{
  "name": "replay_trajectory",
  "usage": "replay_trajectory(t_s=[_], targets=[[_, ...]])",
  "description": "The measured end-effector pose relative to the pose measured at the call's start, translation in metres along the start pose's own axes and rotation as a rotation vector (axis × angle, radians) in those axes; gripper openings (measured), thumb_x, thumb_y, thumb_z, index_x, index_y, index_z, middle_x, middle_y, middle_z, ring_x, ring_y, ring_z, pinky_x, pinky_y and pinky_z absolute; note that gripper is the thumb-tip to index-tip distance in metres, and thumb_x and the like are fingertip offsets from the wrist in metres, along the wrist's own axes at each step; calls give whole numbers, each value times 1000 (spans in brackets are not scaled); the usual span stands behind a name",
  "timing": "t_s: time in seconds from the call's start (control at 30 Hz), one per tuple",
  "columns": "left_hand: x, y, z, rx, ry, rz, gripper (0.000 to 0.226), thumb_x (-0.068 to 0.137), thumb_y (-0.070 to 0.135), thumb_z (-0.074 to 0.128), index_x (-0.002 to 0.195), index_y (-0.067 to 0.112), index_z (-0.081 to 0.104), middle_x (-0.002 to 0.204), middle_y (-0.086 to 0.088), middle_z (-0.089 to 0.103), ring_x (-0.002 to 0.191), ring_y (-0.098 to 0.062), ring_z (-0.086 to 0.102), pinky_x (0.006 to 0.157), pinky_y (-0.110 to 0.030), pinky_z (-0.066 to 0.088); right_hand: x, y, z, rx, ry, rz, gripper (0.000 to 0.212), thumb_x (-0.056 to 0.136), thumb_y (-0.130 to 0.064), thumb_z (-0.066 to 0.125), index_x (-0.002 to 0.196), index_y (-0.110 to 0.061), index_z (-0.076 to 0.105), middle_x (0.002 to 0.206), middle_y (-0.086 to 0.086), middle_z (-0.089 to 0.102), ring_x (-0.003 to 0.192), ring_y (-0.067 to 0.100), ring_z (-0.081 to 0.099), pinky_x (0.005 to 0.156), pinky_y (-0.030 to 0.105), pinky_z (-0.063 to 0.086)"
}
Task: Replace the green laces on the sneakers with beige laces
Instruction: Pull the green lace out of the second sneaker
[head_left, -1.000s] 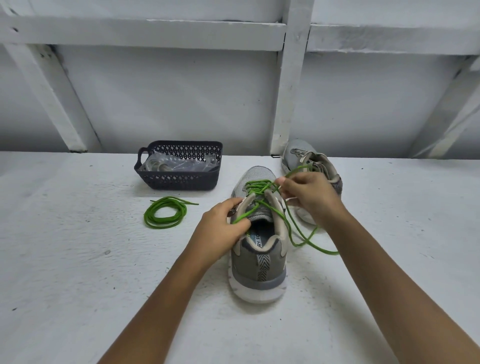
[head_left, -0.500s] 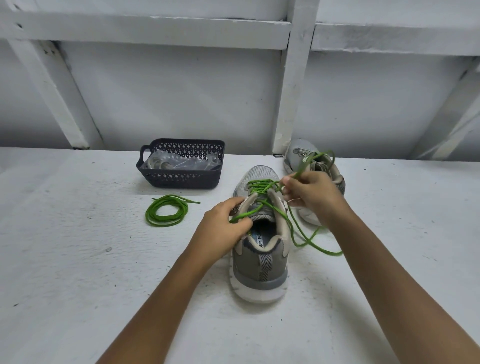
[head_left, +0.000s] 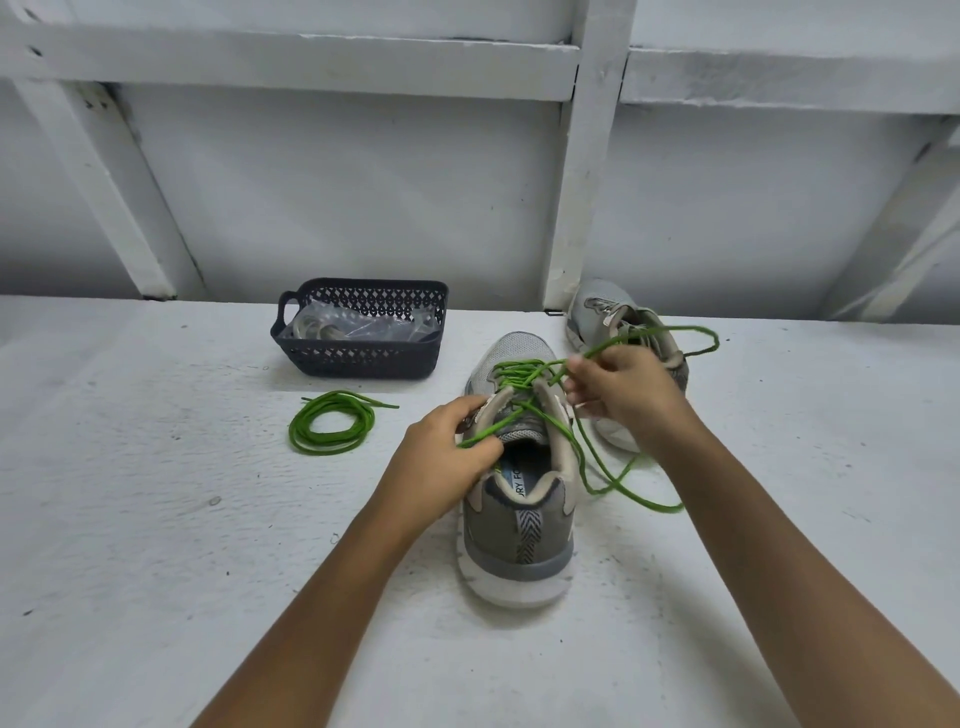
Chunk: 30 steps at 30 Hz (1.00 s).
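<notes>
While the near grey sneaker (head_left: 519, 525) is standing heel toward the person on the white surface (head_left: 156, 519), the left hand (head_left: 447, 452) is gripping its left collar edge, fingers curled over a strand of the green lace (head_left: 524, 371). The right hand (head_left: 623, 387) is pinching a raised loop of that lace beside the eyelets, slack trailing rightward. The second sneaker (head_left: 597, 309) is sitting behind it. A coiled green lace (head_left: 332, 423) is lying near the dark basket (head_left: 363, 358) of clear packets (head_left: 358, 327).

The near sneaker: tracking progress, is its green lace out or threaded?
Partly threaded: the green lace crosses the near sneaker's front eyelets; the right hand holds a loose loop.
</notes>
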<state>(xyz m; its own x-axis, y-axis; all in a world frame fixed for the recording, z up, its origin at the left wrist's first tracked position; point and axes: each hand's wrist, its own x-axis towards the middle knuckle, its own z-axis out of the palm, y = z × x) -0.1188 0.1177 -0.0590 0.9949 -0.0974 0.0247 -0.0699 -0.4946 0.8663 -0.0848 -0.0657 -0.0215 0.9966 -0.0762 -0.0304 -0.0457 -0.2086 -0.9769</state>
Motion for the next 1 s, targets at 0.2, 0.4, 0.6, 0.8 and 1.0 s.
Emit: replay_trajectory(t_s=[0.2,0.4,0.6,0.8,1.0], targets=[[-1,1,0,3,6,3,57,65,39,51,120,31,61,110,10,65,102,-4,59,87,-24,46,10,-8,-13,79,189,-37,24,98,-24,48,79,-10,51,66,6,55,54,14,51,49,22,47],[-1,1,0,1,15,2,49,75,33,58,124,29,60,113,9,65,104,-5,58,87,-24,45,-4,15,10,-191,-9,-95,15,91,-12,60,77,-9,62,61,-1,55,56,9,52,48,15,48],[-1,1,0,14,12,10,45,79,29,59,124,29,59,115,8,64,105,-7,58,88,-26,45,-1,7,5,94,59,-41,20,99,-8,42,80,-12,48,65,8,58,47,14,55,46,27,50],[-2,3,-1,28,27,14,40,82,24,60,122,29,60,113,7,64,104,-7,58,87,-26,45,1,15,11,-164,-23,-86,11,93,-13,56,98,-9,65,72,3,62,62,11,55,60,27,51],[-2,3,-1,28,17,16,42,79,30,59,121,30,60,112,7,64,104,-8,58,87,-27,45,0,13,9,-110,-53,-51,15,91,-12,61,80,-3,65,58,0,54,54,8,51,49,18,46]])
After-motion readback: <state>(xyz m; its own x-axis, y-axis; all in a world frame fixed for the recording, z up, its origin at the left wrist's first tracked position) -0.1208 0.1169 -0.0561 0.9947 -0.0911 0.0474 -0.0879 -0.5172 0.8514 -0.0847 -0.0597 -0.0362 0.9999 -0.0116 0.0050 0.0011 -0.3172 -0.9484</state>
